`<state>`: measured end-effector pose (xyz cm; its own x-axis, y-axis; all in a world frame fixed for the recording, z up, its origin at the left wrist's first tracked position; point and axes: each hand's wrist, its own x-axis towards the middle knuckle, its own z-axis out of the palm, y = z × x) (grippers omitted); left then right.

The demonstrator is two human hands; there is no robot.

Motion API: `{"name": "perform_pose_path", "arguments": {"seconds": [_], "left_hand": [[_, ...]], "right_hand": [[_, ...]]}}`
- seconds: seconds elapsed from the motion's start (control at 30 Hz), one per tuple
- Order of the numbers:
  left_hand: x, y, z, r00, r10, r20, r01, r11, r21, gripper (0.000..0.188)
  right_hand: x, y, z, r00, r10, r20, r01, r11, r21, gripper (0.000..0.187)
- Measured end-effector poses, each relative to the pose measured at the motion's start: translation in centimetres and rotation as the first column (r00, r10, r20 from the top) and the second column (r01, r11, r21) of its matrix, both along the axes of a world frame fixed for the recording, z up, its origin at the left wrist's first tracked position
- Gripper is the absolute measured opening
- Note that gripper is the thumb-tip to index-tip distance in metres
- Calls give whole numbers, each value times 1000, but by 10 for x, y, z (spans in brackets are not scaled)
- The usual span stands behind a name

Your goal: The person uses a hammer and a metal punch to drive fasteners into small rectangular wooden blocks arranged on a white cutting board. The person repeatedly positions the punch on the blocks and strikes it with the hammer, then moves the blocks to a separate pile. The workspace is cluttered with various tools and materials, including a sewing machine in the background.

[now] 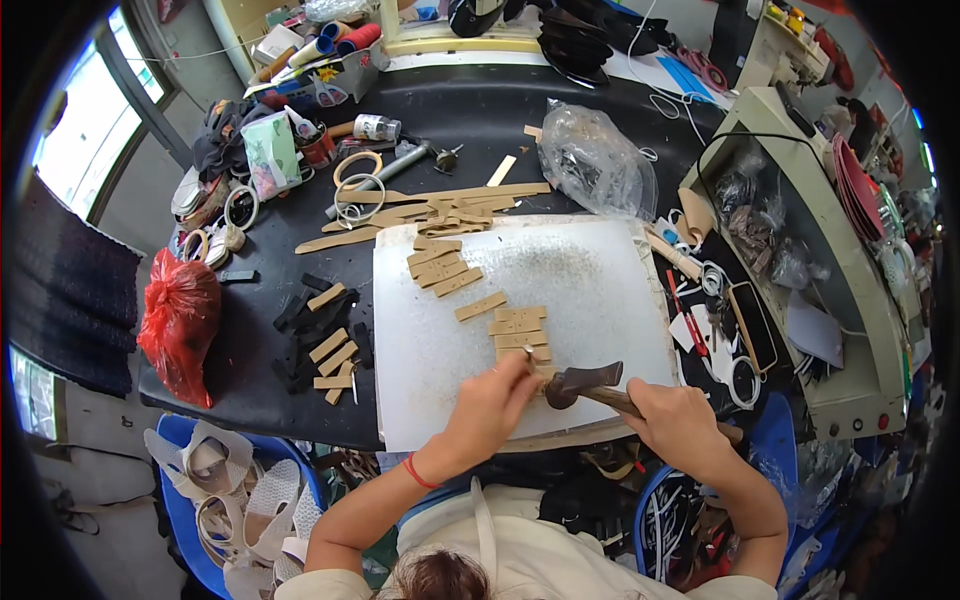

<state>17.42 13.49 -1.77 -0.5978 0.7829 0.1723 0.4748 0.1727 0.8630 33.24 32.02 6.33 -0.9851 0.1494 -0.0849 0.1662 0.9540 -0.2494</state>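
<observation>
Over the near edge of a white work board [430,350], my left hand [488,402] pinches a small metal punch [529,352] upright on a column of short tan strips [520,327]. Some of these strips show small dark holes. My right hand [678,425] is wrapped round the wooden handle of a hammer [590,380]. Its dark head is tilted just right of the left fingertips, and partly hides the nearest strip. A lone tan strip [481,306] lies at a slant behind the column. Farther back is another group of tan strips [440,268].
Black and tan strips [320,335] lie left of the board. Long tan bands [430,208] and a clear plastic bag [595,160] lie behind it. A red bag [178,325] stands at left. A grey machine casing [800,270] borders the right. Blue bins [180,480] flank my lap.
</observation>
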Motion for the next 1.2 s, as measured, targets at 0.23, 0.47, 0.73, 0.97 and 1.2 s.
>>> {"name": "perform_pose_path", "arguments": {"seconds": [0.23, 0.47, 0.73, 0.97, 1.2], "left_hand": [[-11, -12, 8, 803, -3, 595, -111, 982, 154, 19], [-6, -12, 4, 902, 37, 430, -88, 991, 99, 17], [-4, -17, 9, 998, -60, 24, 59, 997, 48, 18], [6, -12, 8, 981, -75, -177, 73, 997, -19, 15], [-1, -1, -2, 988, 145, 44, -148, 986, 79, 12]], "right_hand": [[2, -2, -1, 999, -34, 23, 34, 999, -28, 28], [2, -1, -2, 1000, -23, 3, 23, 999, -36, 27], [-5, 3, 19, 953, -126, -274, 110, 991, -72, 25], [-21, 2, 31, 910, -22, -413, -56, 983, -174, 17], [2, 48, -38, 858, -265, -440, 384, 900, 207, 25]]}}
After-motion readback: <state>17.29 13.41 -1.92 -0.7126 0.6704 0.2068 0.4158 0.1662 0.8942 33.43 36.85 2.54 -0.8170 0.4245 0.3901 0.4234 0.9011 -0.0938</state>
